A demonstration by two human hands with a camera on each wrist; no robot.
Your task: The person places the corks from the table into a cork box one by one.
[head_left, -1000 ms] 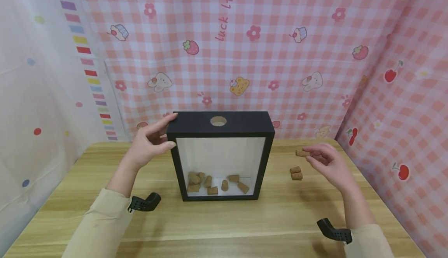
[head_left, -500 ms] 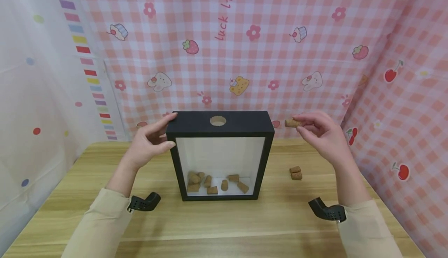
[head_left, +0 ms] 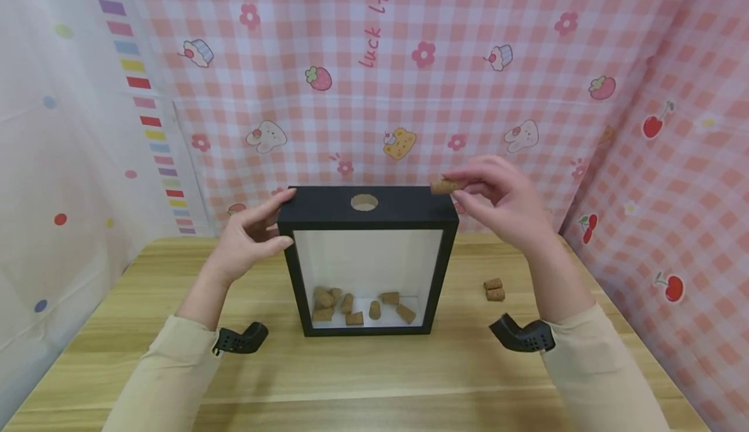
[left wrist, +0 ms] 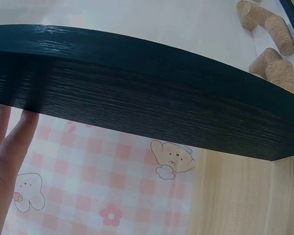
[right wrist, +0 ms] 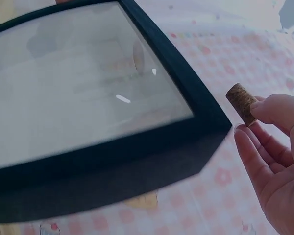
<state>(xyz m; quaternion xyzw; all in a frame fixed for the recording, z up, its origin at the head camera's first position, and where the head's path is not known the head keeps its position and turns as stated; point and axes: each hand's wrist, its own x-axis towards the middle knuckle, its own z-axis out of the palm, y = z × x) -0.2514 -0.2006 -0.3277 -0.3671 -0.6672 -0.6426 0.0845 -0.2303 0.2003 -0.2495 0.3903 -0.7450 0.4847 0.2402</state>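
A black shadow box [head_left: 368,224] with a clear front and a round hole [head_left: 365,203] in its top stands upright on the table. Several corks [head_left: 354,319] lie on its floor, behind the front pane. My left hand [head_left: 242,240] holds the box's upper left corner, thumb at the front edge and forefinger at the top rear. In the left wrist view, fingertips [left wrist: 27,117] touch the side's back edge. Between thumb and fingers, my right hand [head_left: 497,198] pinches one cork [head_left: 445,187] by its end, at the box's top right corner. The right wrist view also shows this cork [right wrist: 242,104].
Two loose corks [head_left: 494,289] lie side by side on the wooden table [head_left: 351,380], right of the box. A pink checked cloth [head_left: 351,120] hangs close behind the box. Black camera mounts [head_left: 523,334] sit at both wrists.
The right hand has lifted the cork from near the two loose ones and carried it up and left to the box's top right corner. The left hand and box stay put.
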